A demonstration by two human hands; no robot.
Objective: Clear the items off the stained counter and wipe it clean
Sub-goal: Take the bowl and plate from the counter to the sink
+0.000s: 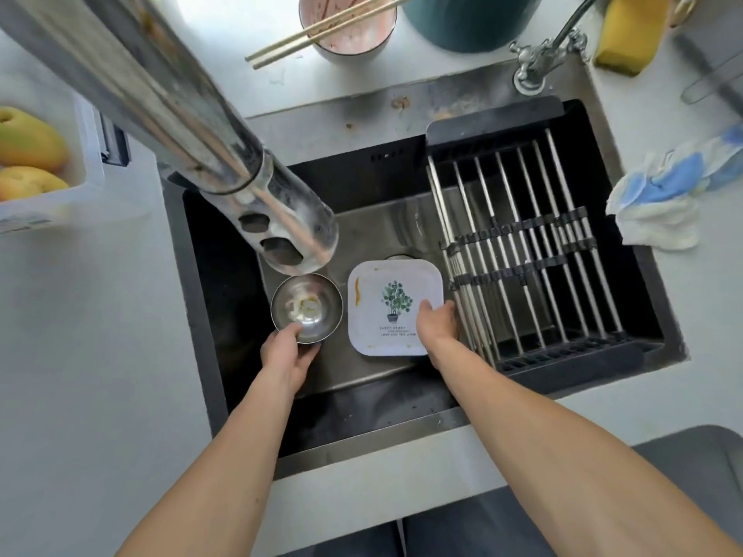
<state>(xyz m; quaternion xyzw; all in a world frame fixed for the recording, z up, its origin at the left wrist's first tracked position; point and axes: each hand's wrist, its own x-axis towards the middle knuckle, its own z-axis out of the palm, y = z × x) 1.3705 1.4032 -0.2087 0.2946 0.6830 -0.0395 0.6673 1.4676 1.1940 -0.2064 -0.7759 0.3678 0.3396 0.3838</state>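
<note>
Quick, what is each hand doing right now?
Left hand: grips the metal bowl by its rim.
Right hand: grips the square plate at its edge.

Both bare arms reach down; left grip (287,347) and right grip (436,323) have fingers curled.

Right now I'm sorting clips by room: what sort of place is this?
Most likely a home kitchen: a black sink with a faucet, a drying rack across it, and a used bowl with chopsticks on the counter.
</note>
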